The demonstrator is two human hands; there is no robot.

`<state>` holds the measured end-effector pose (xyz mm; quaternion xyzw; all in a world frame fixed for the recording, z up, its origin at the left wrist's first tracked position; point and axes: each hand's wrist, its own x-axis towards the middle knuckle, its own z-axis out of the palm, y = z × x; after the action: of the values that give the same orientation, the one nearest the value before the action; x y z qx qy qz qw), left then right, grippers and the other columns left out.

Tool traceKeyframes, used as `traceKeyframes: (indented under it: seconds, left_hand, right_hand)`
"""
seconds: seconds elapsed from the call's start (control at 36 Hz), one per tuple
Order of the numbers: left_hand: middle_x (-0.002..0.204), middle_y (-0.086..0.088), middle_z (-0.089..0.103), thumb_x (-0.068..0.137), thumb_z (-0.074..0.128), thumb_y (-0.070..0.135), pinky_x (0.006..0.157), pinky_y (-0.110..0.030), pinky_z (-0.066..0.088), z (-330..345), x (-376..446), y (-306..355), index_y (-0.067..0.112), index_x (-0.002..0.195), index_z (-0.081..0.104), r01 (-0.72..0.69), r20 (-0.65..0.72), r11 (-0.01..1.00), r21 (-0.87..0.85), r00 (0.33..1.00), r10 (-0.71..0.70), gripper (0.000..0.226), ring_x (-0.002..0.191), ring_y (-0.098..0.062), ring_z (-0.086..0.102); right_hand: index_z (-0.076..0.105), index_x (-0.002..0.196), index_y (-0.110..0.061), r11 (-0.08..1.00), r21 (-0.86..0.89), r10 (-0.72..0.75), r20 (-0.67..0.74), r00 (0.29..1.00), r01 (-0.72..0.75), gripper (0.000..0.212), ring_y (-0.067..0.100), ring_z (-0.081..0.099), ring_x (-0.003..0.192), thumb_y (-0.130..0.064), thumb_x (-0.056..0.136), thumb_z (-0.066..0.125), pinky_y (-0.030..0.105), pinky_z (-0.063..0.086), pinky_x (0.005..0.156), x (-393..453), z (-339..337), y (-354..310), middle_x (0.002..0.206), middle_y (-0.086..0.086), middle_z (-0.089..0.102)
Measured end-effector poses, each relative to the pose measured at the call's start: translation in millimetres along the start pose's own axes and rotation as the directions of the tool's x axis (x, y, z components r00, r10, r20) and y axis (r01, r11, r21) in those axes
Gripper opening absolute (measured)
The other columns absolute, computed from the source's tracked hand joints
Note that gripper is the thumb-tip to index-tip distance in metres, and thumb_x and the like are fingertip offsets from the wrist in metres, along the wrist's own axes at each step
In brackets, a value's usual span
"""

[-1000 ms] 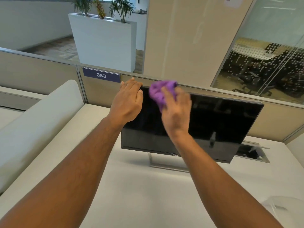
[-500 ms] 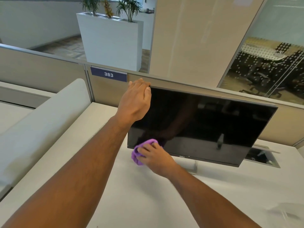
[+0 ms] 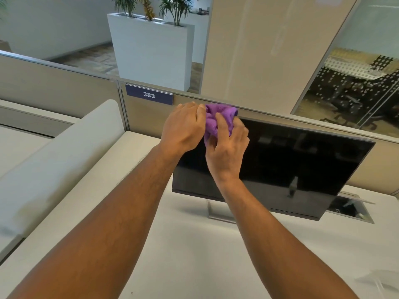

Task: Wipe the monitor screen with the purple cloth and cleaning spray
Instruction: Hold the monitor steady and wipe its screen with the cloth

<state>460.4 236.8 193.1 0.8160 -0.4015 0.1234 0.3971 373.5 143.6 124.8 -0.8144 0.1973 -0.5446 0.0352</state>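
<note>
A black flat monitor (image 3: 291,162) stands on a silver foot on the white desk, its screen dark and tilted back. My left hand (image 3: 183,129) grips the monitor's top left corner. My right hand (image 3: 227,147) presses a bunched purple cloth (image 3: 217,118) against the screen near that same top left corner, right beside my left hand. A blurred clear object (image 3: 377,279) shows at the bottom right edge; I cannot tell whether it is the spray bottle.
A beige partition with a blue "383" sign (image 3: 149,95) runs behind the monitor. A padded white divider (image 3: 60,152) lies to the left. An open cable hatch (image 3: 349,210) is set in the white desk (image 3: 194,255) at the right. A white planter (image 3: 151,46) stands beyond.
My right hand with the cloth went from the top of the screen down to its lower left edge, then back up to the top left corner. My left hand stayed on the corner.
</note>
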Motion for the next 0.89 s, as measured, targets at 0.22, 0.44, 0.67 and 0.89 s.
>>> traceKeyframes:
  seconds: [0.22, 0.44, 0.67, 0.89]
  left_hand:
    - [0.111, -0.002, 0.061, 0.106, 0.019, 0.033, 0.114, -0.034, 0.025, 2, -3, -1, 0.008, 0.113, 0.062, -0.012, 0.015, 1.0, 0.01, 1.0, 0.012, 0.051, 0.108, -0.016, 0.053]
    - [0.127, -0.004, 0.059, 0.106, 0.021, 0.036, 0.11, -0.027, 0.018, 8, -5, -11, 0.013, 0.121, 0.06, -0.044, -0.004, 0.999, 0.013, 0.999, 0.044, 0.047, 0.122, -0.018, 0.048]
    - [0.122, -0.004, 0.058, 0.105, 0.026, 0.031, 0.109, -0.025, 0.018, 11, -6, -13, 0.014, 0.119, 0.058, -0.085, -0.033, 0.996, -0.014, 0.996, 0.084, 0.039, 0.112, -0.006, 0.043]
    - [0.128, -0.004, 0.057, 0.104, 0.024, 0.031, 0.116, -0.03, 0.016, 9, -6, -12, 0.012, 0.122, 0.058, -0.099, -0.003, 0.995, -0.023, 0.995, 0.099, 0.042, 0.128, -0.015, 0.043]
  right_hand:
    - [0.048, 0.143, -0.013, 0.936, 0.05, -0.299, 0.632, 0.715, 0.347, 0.069, 0.033, 0.05, 0.126, -0.013, 0.081, 0.08, 0.047, 0.049, 0.099, -120, 17, -23, 0.144, 0.014, 0.046]
    - [0.045, 0.147, -0.013, 0.852, 0.065, -0.33, 0.836, 0.438, 0.519, 0.073, 0.028, 0.05, 0.131, -0.017, 0.084, 0.083, 0.043, 0.05, 0.106, -147, 15, -19, 0.148, 0.009, 0.049]
    - [0.057, 0.127, -0.019, 0.927, -0.057, -0.185, 0.792, 0.582, 0.371, 0.053, 0.028, 0.058, 0.111, -0.019, 0.079, 0.08, 0.045, 0.051, 0.092, -159, -32, 61, 0.13, 0.004, 0.059]
    - [0.071, 0.111, -0.014, 0.908, -0.376, 0.104, 0.63, 0.769, 0.185, 0.043, 0.035, 0.063, 0.097, -0.012, 0.069, 0.08, 0.045, 0.051, 0.083, -170, -114, 170, 0.112, 0.01, 0.067]
